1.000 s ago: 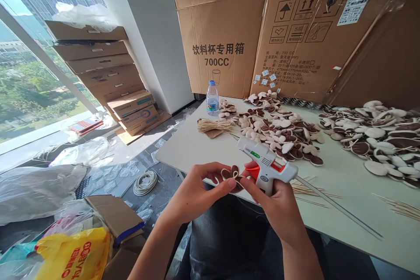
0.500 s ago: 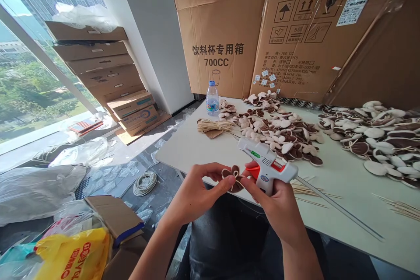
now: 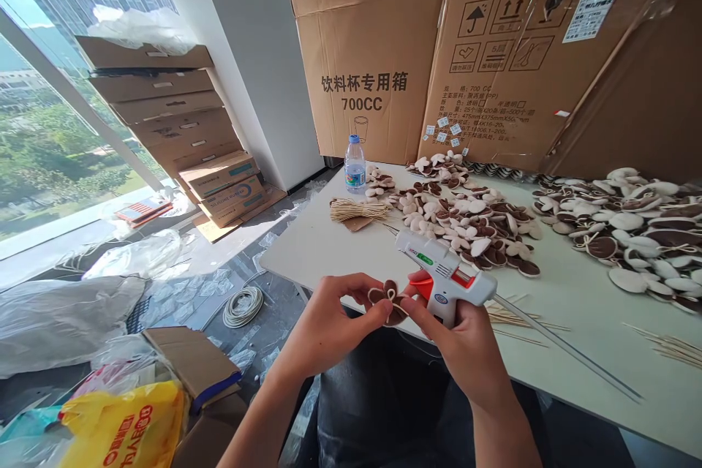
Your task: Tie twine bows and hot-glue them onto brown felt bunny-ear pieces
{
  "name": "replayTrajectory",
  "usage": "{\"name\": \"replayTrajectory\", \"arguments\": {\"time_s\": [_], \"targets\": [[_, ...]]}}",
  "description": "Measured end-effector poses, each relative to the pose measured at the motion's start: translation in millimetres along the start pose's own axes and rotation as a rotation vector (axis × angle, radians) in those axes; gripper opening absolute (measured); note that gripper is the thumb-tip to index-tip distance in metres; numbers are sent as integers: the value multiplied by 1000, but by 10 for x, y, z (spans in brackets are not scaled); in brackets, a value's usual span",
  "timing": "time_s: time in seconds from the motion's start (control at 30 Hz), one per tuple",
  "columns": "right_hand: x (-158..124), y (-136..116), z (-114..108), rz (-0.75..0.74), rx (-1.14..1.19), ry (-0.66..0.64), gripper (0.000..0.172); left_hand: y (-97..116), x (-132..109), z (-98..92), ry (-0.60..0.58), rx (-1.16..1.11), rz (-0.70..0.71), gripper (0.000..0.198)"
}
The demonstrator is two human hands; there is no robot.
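Note:
Between the thumb and fingers of my left hand (image 3: 334, 314) is a small brown felt piece (image 3: 393, 313) with pale edging and a thin cream cord bow on it. My right hand (image 3: 461, 340) is wrapped round a white hot glue gun (image 3: 439, 270) with a red trigger, its nozzle pointing up and to the left. The right thumb and a fingertip also touch the felt piece's right side. From the back of the gun a long clear glue stick (image 3: 570, 351) slants down over the table.
Heaps of brown and cream felt pieces (image 3: 477, 223) cover the back of the white table (image 3: 307, 256). A bundle of cream cords (image 3: 357, 210), a water bottle (image 3: 355, 167) and thin sticks (image 3: 526, 318) lie or stand there. Behind rises a large cardboard box (image 3: 373, 51). Bags and boxes fill the floor at left.
The brown felt piece has tipped and shifted very slightly left in my fingers. Both hands keep nearly the same place, and the glue gun has barely moved.

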State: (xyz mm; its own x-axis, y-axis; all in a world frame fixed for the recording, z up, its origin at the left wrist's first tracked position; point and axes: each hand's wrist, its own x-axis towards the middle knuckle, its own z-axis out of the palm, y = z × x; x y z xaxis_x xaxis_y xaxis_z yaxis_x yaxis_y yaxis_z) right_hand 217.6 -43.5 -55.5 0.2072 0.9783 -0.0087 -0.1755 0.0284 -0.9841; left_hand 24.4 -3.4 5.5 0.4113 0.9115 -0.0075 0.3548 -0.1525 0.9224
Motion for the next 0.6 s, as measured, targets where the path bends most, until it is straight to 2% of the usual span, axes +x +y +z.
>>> {"name": "replayTrajectory", "arguments": {"time_s": [0.43,0.6], "targets": [[5,1,6,-8,-34,5,49,-76,13,-2,7,5,-16,22],[21,19,-26,2,-52,47,48,-32,9,-52,-84,-65,57,24]]}}
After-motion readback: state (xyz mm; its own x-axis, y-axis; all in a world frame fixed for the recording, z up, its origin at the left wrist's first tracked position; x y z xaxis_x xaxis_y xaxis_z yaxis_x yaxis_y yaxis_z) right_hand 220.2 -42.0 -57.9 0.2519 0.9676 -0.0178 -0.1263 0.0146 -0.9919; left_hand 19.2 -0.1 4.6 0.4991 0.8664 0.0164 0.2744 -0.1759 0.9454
